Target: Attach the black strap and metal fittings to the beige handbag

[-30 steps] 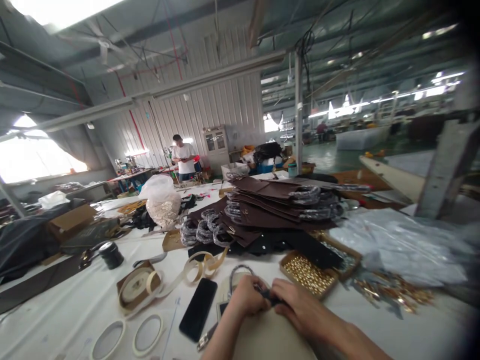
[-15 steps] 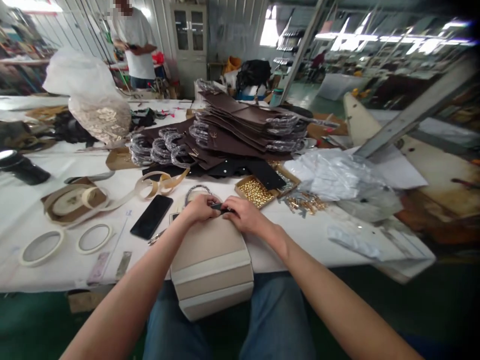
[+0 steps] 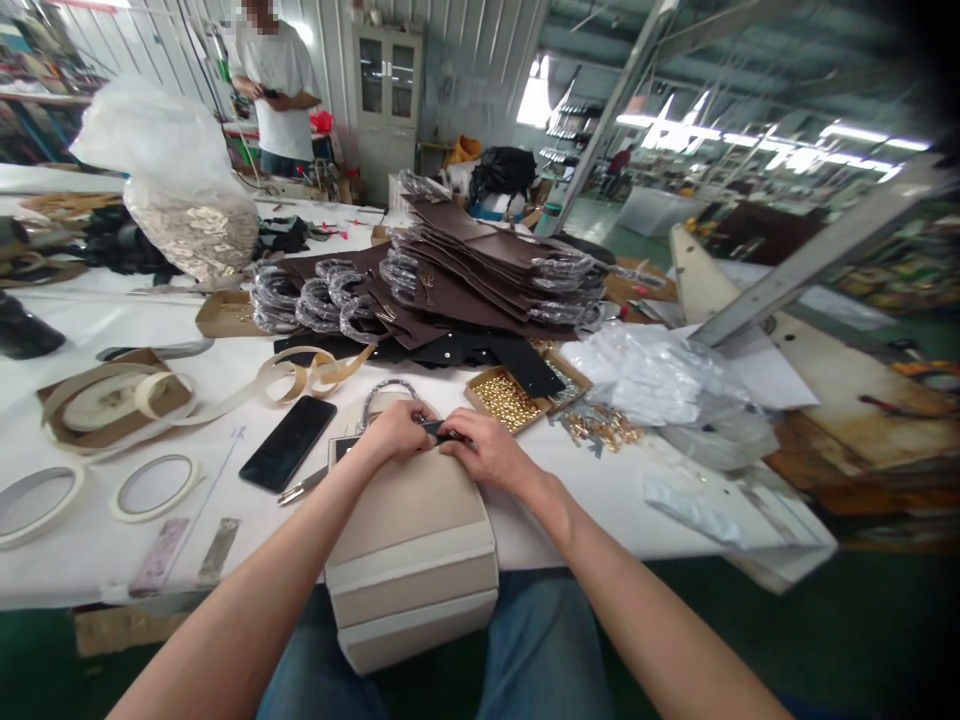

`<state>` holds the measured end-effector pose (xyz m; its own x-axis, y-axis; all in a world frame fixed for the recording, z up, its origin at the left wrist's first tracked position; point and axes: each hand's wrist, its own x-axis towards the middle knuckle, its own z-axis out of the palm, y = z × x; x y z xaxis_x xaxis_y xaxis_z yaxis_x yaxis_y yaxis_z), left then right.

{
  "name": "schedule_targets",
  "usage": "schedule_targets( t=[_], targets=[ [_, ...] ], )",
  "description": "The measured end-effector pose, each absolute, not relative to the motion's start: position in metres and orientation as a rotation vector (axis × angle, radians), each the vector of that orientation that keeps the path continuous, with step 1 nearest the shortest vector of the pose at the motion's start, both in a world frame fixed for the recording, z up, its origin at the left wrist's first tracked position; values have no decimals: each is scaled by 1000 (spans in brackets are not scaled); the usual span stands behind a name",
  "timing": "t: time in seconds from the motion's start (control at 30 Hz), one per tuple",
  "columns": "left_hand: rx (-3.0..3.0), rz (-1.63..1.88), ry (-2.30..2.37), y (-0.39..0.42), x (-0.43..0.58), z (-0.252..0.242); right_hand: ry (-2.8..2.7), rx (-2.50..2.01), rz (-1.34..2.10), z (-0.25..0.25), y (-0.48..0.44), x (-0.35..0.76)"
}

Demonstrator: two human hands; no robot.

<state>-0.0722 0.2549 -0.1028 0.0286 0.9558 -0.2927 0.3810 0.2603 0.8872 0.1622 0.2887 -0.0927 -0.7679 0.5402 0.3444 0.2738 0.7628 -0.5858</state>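
A beige handbag (image 3: 409, 545) with cream bands lies over the table's front edge and my lap. My left hand (image 3: 394, 430) and my right hand (image 3: 484, 450) meet at its top edge, both pinching a small black piece (image 3: 437, 430) there. The bag's wrapped handle (image 3: 386, 388) arcs just behind my left hand. A black phone (image 3: 289, 442) lies left of my left hand. A tray of small gold fittings (image 3: 504, 397) sits just beyond my right hand.
A stack of brown bags (image 3: 480, 270) with wrapped handles fills the table's middle. Tape rings (image 3: 154, 485) and a beige strap (image 3: 300, 372) lie at left, crumpled plastic (image 3: 660, 375) at right. A person in a white shirt (image 3: 277, 75) stands far back.
The view tipped down from the ceiling to the table and my lap. Both hands stayed together on the bag's top edge.
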Motion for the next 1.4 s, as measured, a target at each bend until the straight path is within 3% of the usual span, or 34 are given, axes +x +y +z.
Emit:
schedule_targets(
  t=[0.3,0.47,0.67,1.4],
  targets=[
    [1329,784,1513,256,-74,-111,-2442,-621,745,-88,291,164],
    [1353,768,1556,255,-73,-106,-2153,-778,934,-71,286,174],
    [1351,789,1555,251,-73,-107,-2024,-863,1136,-87,272,163],
    [1444,810,1621,244,-75,-105,-2115,-1024,925,-93,276,141]
  ],
)
